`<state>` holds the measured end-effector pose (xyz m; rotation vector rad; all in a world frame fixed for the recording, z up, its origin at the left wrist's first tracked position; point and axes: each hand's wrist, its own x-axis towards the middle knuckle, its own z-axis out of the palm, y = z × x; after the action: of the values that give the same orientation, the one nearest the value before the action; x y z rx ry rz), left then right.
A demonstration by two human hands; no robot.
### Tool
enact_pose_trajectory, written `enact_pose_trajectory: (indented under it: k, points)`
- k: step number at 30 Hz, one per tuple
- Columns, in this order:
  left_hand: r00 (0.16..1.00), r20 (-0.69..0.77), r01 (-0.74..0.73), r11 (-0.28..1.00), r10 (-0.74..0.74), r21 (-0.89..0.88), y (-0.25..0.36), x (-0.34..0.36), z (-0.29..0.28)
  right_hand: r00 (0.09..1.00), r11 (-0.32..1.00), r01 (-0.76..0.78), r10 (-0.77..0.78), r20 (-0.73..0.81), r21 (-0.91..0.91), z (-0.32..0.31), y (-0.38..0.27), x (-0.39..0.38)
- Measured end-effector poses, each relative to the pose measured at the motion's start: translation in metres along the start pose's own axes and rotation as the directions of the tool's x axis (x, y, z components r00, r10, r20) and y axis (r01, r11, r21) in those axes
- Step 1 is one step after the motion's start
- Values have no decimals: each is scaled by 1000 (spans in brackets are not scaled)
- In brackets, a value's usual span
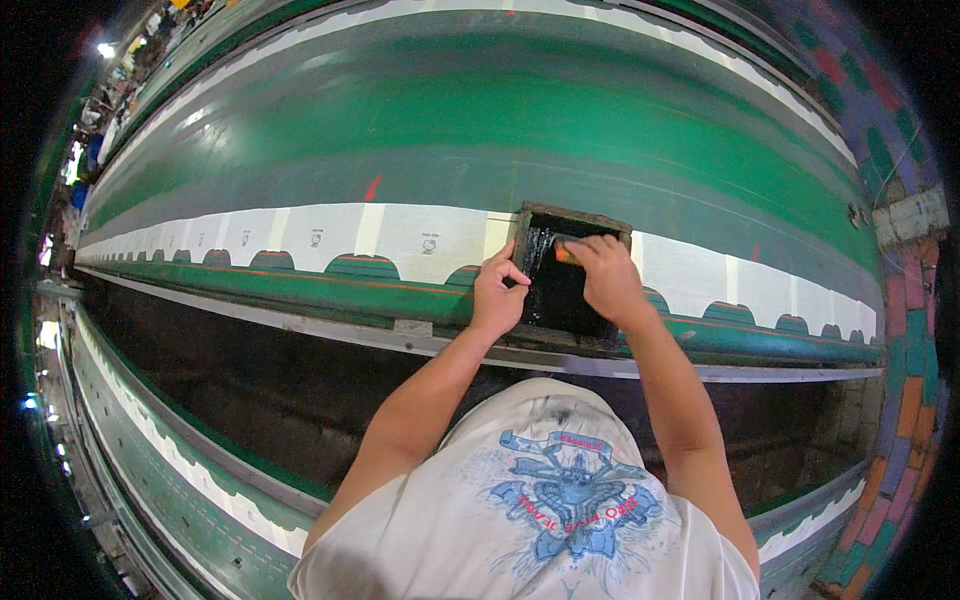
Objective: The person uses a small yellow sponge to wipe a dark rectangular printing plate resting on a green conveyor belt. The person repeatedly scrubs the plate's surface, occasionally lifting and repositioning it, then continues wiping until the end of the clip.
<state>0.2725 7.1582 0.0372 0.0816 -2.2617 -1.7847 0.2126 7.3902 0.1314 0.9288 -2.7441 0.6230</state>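
Observation:
A small dark wooden printing frame (575,214) lies across the strip of white cut fabric pieces on the green table. Black ink, wet and shiny at the left, covers the screen inside it. My left hand (498,292) is closed at the frame's left side, its fingers curled over the edge. Reaching into the frame, my right hand (612,278) grips a small squeegee (566,252) with orange showing on it; the rest is hidden by my fingers. Just left of the frame, a fabric piece (425,232) carries a small black printed figure.
The long green table (400,130) runs left to right, with more printed white pieces (315,235) on the left and plain ones (690,265) on the right. A metal rail (330,328) borders its near edge. Another green table (240,535) lies behind me; coloured bricks (905,400) pave the right side.

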Motion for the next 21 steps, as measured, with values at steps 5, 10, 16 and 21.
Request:
enact_pose_trajectory:
  k: [5,10,16,21]
  points:
    - [1000,-1,-23,1000,23,-15,1,-1,1,992,994,108,-109,68,16,-11,-48,-48]
    - [1000,26,2,1000,-2,15,1,0,0,937,989,34,-81,340,142,-45,-46,-40]
    - [999,31,-13,999,12,29,3,0,-1,982,995,-100,96,163,12,-17,1,17]
    - [999,20,-40,999,40,17,4,0,0,998,996,-68,69,8,-51,1,-14,-3]
